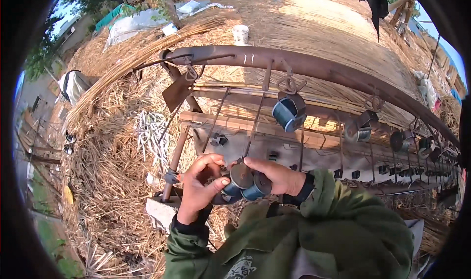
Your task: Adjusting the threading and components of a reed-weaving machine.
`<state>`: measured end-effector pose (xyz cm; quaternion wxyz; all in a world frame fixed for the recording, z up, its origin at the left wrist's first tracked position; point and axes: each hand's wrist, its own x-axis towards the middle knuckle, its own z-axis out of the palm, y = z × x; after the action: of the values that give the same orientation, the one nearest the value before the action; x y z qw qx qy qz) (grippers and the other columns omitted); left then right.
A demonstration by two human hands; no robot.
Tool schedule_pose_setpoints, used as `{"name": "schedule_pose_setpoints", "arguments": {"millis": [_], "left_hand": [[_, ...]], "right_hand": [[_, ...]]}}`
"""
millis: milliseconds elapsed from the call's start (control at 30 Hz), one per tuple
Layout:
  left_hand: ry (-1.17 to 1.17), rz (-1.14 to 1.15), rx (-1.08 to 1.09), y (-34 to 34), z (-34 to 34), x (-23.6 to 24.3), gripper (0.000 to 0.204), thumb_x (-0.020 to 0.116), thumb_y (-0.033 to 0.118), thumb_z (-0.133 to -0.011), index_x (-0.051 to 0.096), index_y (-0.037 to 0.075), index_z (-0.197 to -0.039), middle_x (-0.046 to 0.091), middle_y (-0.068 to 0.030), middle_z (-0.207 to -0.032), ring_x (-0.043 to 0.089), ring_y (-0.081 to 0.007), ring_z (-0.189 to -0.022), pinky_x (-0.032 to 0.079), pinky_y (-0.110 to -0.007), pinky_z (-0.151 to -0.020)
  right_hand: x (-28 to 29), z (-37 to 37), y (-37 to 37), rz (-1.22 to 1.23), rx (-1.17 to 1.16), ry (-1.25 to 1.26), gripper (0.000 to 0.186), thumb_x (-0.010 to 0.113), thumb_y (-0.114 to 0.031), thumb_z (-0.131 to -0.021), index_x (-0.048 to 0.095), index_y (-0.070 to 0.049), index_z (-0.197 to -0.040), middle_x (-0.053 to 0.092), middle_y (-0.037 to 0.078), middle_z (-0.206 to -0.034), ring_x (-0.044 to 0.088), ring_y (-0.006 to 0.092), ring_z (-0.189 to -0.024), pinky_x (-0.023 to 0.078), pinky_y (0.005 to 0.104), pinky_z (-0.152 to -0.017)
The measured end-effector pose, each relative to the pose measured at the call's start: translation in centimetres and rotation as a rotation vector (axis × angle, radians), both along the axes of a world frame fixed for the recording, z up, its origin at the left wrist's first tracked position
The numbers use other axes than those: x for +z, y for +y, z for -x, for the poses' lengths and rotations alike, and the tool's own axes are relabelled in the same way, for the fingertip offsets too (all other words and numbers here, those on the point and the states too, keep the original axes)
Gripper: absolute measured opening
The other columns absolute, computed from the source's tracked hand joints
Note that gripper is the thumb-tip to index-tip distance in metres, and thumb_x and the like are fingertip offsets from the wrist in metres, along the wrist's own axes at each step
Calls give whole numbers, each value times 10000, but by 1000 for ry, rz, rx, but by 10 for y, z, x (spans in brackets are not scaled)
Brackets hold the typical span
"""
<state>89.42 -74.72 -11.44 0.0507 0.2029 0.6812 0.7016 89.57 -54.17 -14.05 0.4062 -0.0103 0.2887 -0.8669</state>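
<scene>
Two spools wound with blue-green twine are at my hands: one spool (240,178) with a dark, rusty round end, and a second spool (257,186) just to its right. My right hand (275,176) is closed round the pair, its thumb along the upper edge and its other fingers hidden behind. On the other side, my left hand (200,182) has curled fingers, the thumb tip close to the near spool's left edge. Whatever those fingers pinch is too small to make out. A thin metal rod (255,124) runs down from the frame toward the spools.
A long rusty pipe frame (314,69) arches across in front of me. From it hang another twine spool (289,113) and several more to the right. Below runs a wooden beam (230,123). Loose straw (113,181) covers the ground; a white bucket (240,33) stands beyond.
</scene>
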Motion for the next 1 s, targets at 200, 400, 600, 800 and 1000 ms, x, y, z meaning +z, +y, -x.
{"name": "schedule_pose_setpoints", "arguments": {"millis": [200, 400, 600, 800, 1000], "left_hand": [[642, 488, 9, 39, 34, 4, 430, 717, 95, -717, 563, 13, -1110, 491, -175, -1217, 449, -295, -1170, 388, -394, -940], [252, 138, 208, 25, 63, 13, 110, 592, 38, -869, 637, -15, -954, 622, -39, -748, 559, -85, -662, 453, -222, -595], [-20, 365, -316, -46, 65, -10, 104, 671, 15, -792, 670, -41, -879, 678, -87, -833, 615, -110, -770, 485, -243, -712], [-218, -860, -326, 5, 93, -2, 649, 651, 324, -821, 390, -18, -1306, 487, -23, -767, 478, -126, -713, 386, -294, -759], [-274, -508, -313, 51, 71, -29, 678, 643, 183, -839, 285, 32, -1394, 539, -54, -1014, 488, -113, -841, 402, -249, -770]], "right_hand": [[66, -56, -48, 38, 463, 662, 478, 482, -383, -934, 432, -12, -1231, 510, 73, -1155, 456, 123, -1104, 340, 263, -943], [99, -36, -39, 109, 551, 798, 516, 502, -401, -909, 431, 14, -1208, 508, 74, -1175, 438, 111, -1141, 339, 257, -944], [52, 23, 50, -140, 140, 287, 507, 569, -339, -856, 468, 19, -1201, 517, 82, -1146, 504, 153, -1077, 401, 289, -908], [-5, 66, 9, -552, -120, 524, 398, 568, -253, -851, 502, -9, -1159, 542, 35, -1085, 527, 121, -978, 432, 266, -832], [-30, 129, -15, 279, -153, -74, 402, 335, -364, -946, 540, -30, -1037, 616, 91, -845, 588, 201, -801, 497, 341, -710]]}}
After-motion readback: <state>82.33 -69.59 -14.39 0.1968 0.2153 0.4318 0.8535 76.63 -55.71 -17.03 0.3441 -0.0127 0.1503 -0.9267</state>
